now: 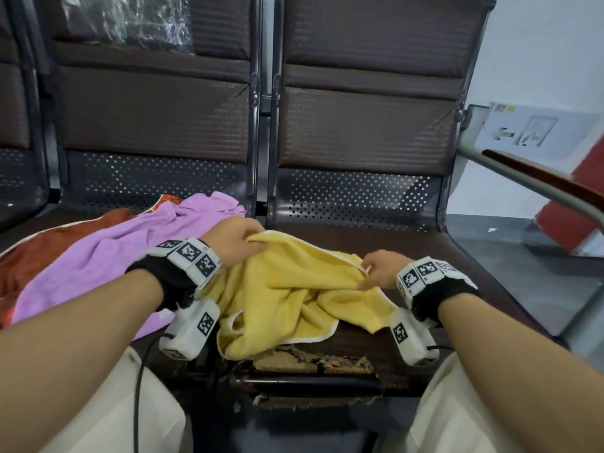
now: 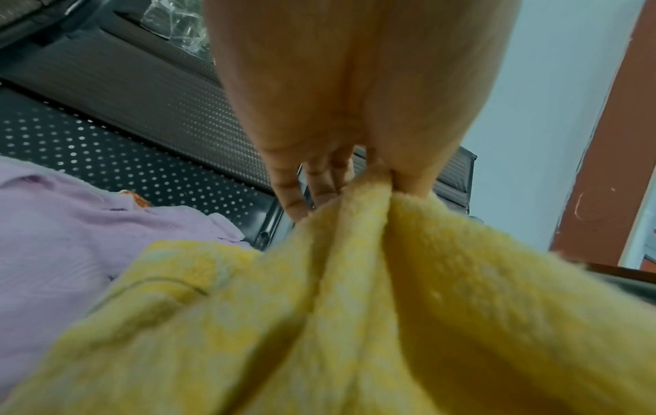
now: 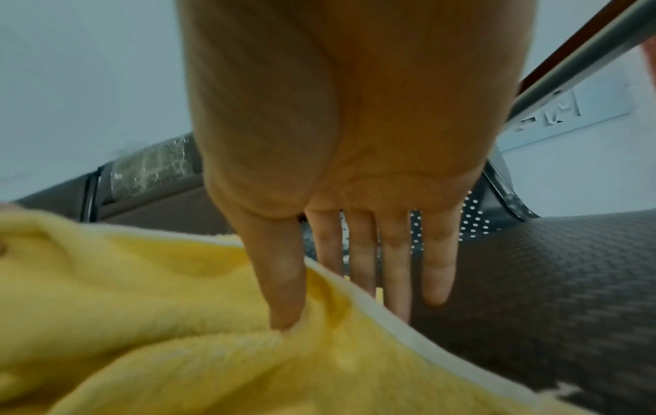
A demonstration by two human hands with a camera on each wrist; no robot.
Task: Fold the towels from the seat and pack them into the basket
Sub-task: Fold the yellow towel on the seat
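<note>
A crumpled yellow towel with a white hem lies on the brown seat in front of me. My left hand pinches its far left edge; the left wrist view shows the yellow towel bunched between thumb and fingers of that hand. My right hand pinches the hem on the right side. In the right wrist view the thumb lies on the yellow towel and the fingers reach behind its edge. No basket is in view.
A purple towel is spread on the seat to the left, over a rust-coloured towel. A metal and wood armrest rises at the right. The seat's front edge is torn. My knees flank the seat.
</note>
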